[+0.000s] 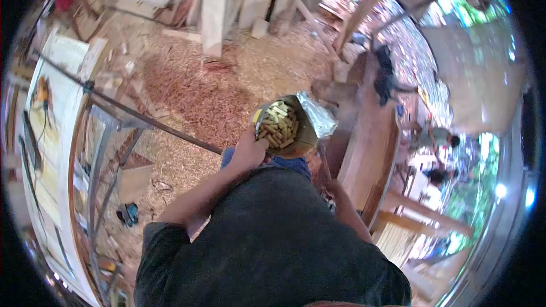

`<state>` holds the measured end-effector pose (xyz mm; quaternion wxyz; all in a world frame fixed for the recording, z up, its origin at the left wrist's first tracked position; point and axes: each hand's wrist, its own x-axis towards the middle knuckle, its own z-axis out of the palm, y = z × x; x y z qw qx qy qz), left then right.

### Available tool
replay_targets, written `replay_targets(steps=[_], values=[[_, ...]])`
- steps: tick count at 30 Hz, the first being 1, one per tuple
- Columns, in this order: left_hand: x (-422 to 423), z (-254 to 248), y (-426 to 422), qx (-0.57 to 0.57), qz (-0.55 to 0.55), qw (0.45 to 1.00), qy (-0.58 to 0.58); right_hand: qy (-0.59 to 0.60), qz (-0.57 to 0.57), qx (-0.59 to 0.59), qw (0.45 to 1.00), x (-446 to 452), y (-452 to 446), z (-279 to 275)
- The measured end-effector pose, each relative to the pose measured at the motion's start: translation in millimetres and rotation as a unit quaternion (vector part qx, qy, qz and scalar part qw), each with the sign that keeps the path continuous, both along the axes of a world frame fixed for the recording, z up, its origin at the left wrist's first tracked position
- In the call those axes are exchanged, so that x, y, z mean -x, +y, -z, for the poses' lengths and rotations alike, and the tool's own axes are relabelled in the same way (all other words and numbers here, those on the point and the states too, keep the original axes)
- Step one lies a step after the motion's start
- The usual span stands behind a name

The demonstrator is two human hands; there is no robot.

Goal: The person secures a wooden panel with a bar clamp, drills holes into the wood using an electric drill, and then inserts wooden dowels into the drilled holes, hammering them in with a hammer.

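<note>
My left hand is closed on the near left rim of a round, brownish container. Inside lie several short, pale wooden pegs. A crumpled silver sheet stands up at the container's right side. Lower down, near my right hip, my right hand looks closed around a thin, long thing that points up toward the container. Blur hides what that thing is, and the fingers show only in part.
To the left stands a pale workbench carrying an orange power tool; a metal bar runs past it. A teal tool lies on sawdust. Planks lean ahead. On the right are a long timber, a black animal and people.
</note>
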<state>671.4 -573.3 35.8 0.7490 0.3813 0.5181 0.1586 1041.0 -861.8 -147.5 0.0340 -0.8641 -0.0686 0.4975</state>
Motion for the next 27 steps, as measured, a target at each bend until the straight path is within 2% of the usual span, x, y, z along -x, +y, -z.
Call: replay_targets(steps=[2,4,6,9,10,13,15,16,17,18,19,20,21,22,23,24,27], values=[[-3.5,-1.1,27.5,0.004,-0.056,0.998,0.03,-0.012,-0.097,0.04,0.994,-90.2,-31.1,70.9],[-3.8,4.9,59.4,0.021,-0.118,0.993,-0.012,-0.011,-0.105,0.051,0.993,-96.3,32.2,11.6],[-4.6,24.1,82.0,0.024,-0.173,0.985,-0.02,-0.008,-0.152,0.055,0.987,-111.0,102.2,-15.1],[-4.6,26.3,114.6,-0.029,-0.256,0.966,0.027,0.009,-0.282,0.051,0.958,-140.9,216.2,-4.4],[-1.8,20.7,126.6,-0.007,-0.298,0.953,0.056,0.015,-0.327,0.048,0.944,-153.0,251.4,8.1],[18.4,15.0,166.8,0.017,-0.431,0.902,-0.009,0.03,-0.469,0.012,0.882,-169.4,396.6,42.6],[30.3,-21.9,189.1,0.025,-0.528,0.846,0.065,0.03,-0.558,-0.004,0.829,-167.5,496.4,50.9],[45.8,-16.7,195.3,0.008,-0.549,0.829,0.102,0.028,-0.602,-0.002,0.798,-163.7,539.2,51.7],[57.7,-32.4,198.7,-0.045,-0.58,0.802,0.136,0.017,-0.664,0.005,0.748,-163.6,583.1,57.1],[77.5,-44.5,200.7,-0.044,-0.582,0.805,0.103,0.004,-0.711,0.015,0.703,-162.5,623.1,58.7],[89.4,-63.5,206.4,-0.02,-0.642,0.76,0.1,-0.009,-0.741,0.016,0.671,-154.9,663.7,58.8],[111.5,-59.0,201.1,-0.061,-0.668,0.73,0.131,-0.012,-0.738,0.01,0.675,-137.7,694.7,44.5],[131.7,-59.0,196.6,-0.082,-0.719,0.682,0.101,0.0,-0.657,-0.046,0.753,-104.4,714.0,1.2],[141.0,-95.4,201.9,-0.084,-0.73,0.67,0.1,0.017,-0.568,-0.112,0.815,-58.5,731.3,-57.3],[151.3,-115.8,211.8,-0.11,-0.79,0.593,0.111,0.034,-0.553,-0.137,0.821,-34.7,743.5,-74.9],[176.4,-115.9,207.6,-0.161,-0.782,0.597,0.077,0.053,-0.538,-0.159,0.826,-16.2,758.1,-83.4],[236.7,-132.1,233.4,-0.204,-0.858,0.466,0.071,0.082,-0.532,-0.168,0.826,33.3,821.4,-55.2]])
